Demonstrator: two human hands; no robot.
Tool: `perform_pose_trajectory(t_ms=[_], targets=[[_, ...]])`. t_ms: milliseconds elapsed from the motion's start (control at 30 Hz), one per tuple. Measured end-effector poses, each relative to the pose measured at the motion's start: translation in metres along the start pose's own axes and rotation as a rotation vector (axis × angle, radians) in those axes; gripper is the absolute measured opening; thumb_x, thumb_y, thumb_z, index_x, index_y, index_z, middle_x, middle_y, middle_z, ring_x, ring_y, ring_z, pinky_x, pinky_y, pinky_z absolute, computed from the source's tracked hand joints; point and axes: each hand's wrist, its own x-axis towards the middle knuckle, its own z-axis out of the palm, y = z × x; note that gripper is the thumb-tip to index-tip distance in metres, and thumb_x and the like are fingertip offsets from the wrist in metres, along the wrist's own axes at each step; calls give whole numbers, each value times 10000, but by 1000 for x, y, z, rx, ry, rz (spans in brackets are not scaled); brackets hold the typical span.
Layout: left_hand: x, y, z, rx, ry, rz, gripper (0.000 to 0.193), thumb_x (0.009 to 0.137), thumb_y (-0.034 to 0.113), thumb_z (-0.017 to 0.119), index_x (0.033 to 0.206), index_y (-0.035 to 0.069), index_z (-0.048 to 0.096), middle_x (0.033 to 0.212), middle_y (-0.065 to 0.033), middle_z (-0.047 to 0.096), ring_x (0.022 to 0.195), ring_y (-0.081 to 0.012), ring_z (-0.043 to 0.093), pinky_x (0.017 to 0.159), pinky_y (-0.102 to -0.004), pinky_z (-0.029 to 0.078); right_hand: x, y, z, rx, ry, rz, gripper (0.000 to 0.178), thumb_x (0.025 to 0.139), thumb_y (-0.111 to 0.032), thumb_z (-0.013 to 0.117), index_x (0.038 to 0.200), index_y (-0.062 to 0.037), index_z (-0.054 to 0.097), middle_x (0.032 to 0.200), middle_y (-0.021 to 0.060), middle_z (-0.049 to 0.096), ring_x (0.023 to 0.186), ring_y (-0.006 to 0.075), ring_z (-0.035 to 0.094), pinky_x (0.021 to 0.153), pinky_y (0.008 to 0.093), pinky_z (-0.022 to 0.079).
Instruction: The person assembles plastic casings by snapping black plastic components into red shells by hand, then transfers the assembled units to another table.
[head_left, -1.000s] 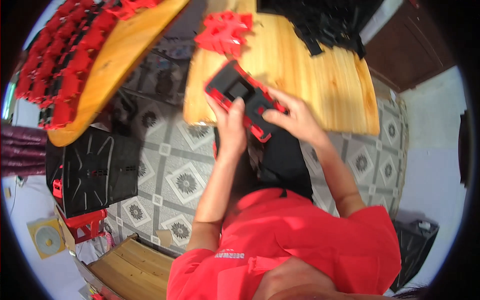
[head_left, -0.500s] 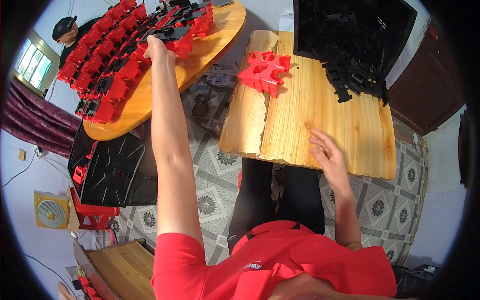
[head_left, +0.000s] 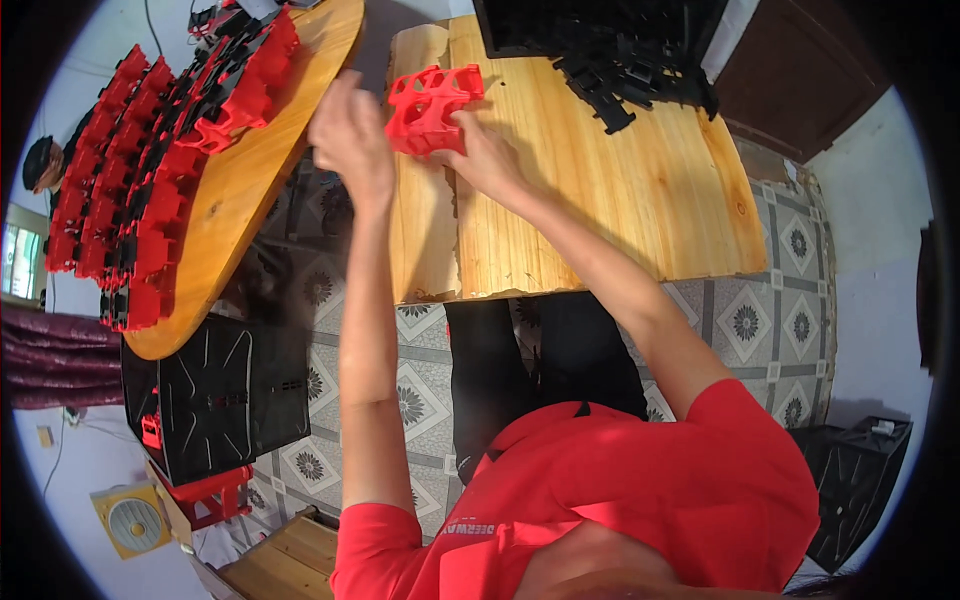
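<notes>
A red moulded plastic part (head_left: 425, 115) with large rounded openings stands near the far left of the wooden work table (head_left: 600, 200). My right hand (head_left: 488, 160) reaches across and grips its near right corner, fingers closed against the plastic. Just left of that part, my left hand (head_left: 352, 145) is in the air in the gap beside the oval table; motion smears its fingers, and nothing can be made out in them. Rows of joined red-and-black plastic assemblies (head_left: 150, 225) cover the oval table (head_left: 215, 215) on the left.
Loose black plastic parts (head_left: 630, 80) lie at the far right, spilling from a black crate (head_left: 600, 25). Another black crate (head_left: 235, 400) stands below the oval table, above a red stool (head_left: 215, 497). A person in a dark cap (head_left: 42, 165) is beyond the assemblies.
My left hand has left the assemblies and swung right, close to the red part. My right hand has moved from the table's front edge up to the red part and taken hold. The view has shifted.
</notes>
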Motion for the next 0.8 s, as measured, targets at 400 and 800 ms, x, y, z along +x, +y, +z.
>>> perform_pose_trajectory(t_ms=[400, 800], targets=[[-77, 45, 71, -501, -233, -322, 844, 865, 375, 687, 1522, 153, 207, 1504, -211, 301, 1265, -326, 407, 1065, -464, 311, -129, 57, -115, 0, 148, -313, 229, 896, -19, 605, 1124, -5, 616, 1036, 108, 684, 945, 201, 655, 811, 300, 519], [-169, 66, 43, -1455, -187, -924, 841, 825, 275, 759, 1484, 186, 243, 1396, -54, 434, 1275, -258, 453, 1049, -466, 414, 30, 148, -134, -664, 107, -198, 377, 848, -105, 634, 1224, -90, 611, 1151, 90, 584, 1084, 288, 525, 911, 384, 462]])
